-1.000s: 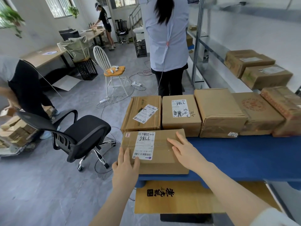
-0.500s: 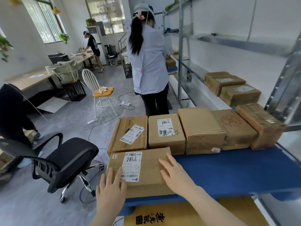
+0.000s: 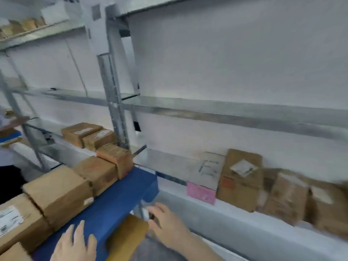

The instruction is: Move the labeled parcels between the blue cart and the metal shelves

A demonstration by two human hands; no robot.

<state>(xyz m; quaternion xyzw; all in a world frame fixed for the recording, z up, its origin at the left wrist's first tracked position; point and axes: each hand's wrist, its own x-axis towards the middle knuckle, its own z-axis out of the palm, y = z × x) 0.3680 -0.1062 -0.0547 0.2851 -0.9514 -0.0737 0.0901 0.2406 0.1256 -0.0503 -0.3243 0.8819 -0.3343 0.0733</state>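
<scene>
- At the far left we find a labeled parcel [image 3: 17,225]. It is brown cardboard with a white label on its upward face, and the print is too blurred to read. It lies on the blue cart [image 3: 113,200].
- Three plain brown parcels [image 3: 58,191] continue the row, side against side. The row's long axis runs from lower left to upper right and ends at the upright of the metal shelves [image 3: 113,102].
- Behind the row, two shelved parcels [image 3: 99,138] lie flat on a low shelf with their labels up.
- The left hand [image 3: 75,243] lies over the cart top, fingers straight and spread, holding nothing.
- A wooden board [image 3: 128,236] shows beneath the cart's end.
- The right hand [image 3: 165,221] is past the cart's end, fingers extended and loose, gripping nothing. We cannot tell whether it touches the cart.
- A pink slip [image 3: 201,193] sits on the right shelf's front edge.
- At the right, taped parcels [image 3: 241,178] stand on edge against the wall, heavily blurred.
</scene>
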